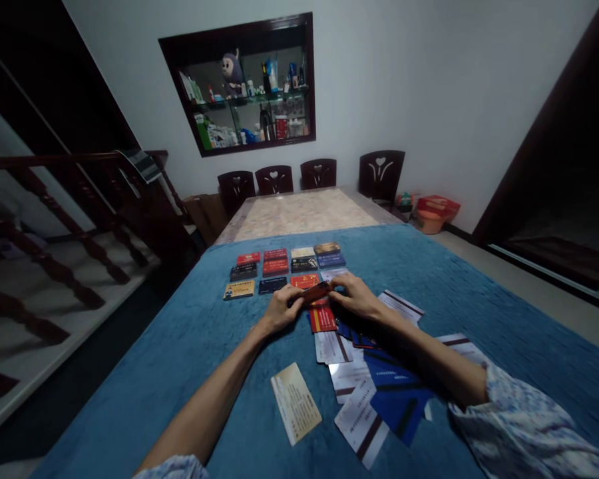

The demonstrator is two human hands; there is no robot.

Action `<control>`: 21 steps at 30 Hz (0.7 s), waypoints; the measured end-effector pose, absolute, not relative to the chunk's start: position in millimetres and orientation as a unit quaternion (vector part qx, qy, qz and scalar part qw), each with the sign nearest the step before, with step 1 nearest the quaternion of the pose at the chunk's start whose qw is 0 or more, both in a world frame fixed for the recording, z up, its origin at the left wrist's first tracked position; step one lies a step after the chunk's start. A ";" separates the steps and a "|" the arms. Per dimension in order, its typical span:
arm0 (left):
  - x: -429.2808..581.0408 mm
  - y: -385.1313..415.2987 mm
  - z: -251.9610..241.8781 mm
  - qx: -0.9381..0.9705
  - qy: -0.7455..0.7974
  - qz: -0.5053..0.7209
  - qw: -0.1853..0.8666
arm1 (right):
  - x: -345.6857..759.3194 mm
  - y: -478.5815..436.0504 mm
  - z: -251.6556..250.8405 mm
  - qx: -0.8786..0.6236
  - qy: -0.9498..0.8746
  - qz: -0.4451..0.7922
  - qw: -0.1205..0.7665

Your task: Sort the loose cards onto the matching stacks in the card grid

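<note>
Between my two hands is a dark reddish card (316,292), raised a little above the cloth and tilted. My left hand (281,307) pinches its left end, and my right hand (355,295) grips the right end. Just beyond lie rows of sorted cards, among them a red card stack (275,265), a tan card (239,290) and a dark blue card (273,285). Under and near my right forearm spreads a loose heap with a red and yellow card (323,318), white cards (363,420) and blue cards (397,394). A cream card (295,403) lies apart, nearer me.
A blue cloth (190,352) covers the near part of the table, whose bare stone-patterned top (309,211) shows beyond. Dark wooden chairs (381,174) stand around the far end. At left runs a wooden railing (44,193); a red box (436,206) sits by the right wall.
</note>
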State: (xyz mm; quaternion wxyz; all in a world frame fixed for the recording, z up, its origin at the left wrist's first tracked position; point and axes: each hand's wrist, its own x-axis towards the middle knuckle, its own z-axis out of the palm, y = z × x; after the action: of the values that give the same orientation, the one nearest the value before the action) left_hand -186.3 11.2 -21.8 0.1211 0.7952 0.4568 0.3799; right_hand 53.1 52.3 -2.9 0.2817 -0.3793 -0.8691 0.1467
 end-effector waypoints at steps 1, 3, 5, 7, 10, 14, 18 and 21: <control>-186.0 10.9 -21.4 0.794 0.456 0.382 0.124 | 52.5 52.0 -3.2 -0.372 -0.864 0.155 0.301; -185.4 10.3 -20.9 0.795 0.451 0.385 0.129 | 50.6 50.6 -3.1 -0.354 -0.857 0.170 0.334; -185.1 10.0 -20.7 0.800 0.442 0.385 0.131 | 48.2 48.8 -2.4 -0.338 -0.853 0.178 0.357; -184.9 9.7 -20.3 0.805 0.435 0.382 0.130 | 46.2 46.9 -1.5 -0.330 -0.851 0.173 0.370; -184.4 8.5 -19.3 0.807 0.427 0.390 0.125 | 45.0 44.3 0.0 -0.333 -0.851 0.132 0.385; -184.0 5.0 -16.4 0.791 0.425 0.426 0.109 | 45.5 41.6 2.0 -0.323 -0.860 0.059 0.389; -182.0 1.0 -12.2 0.778 0.415 0.461 0.095 | 45.3 38.9 4.5 -0.311 -0.879 0.005 0.362; -175.9 -1.5 -10.4 0.766 0.406 0.490 0.090 | 44.2 37.0 5.9 -0.306 -0.890 -0.017 0.337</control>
State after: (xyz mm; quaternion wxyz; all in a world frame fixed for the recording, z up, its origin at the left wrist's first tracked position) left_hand -175.9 -1.5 -10.4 0.0904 0.7663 0.4057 0.4899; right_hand 44.2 37.0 5.9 0.3370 -0.3060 -0.8902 -0.0166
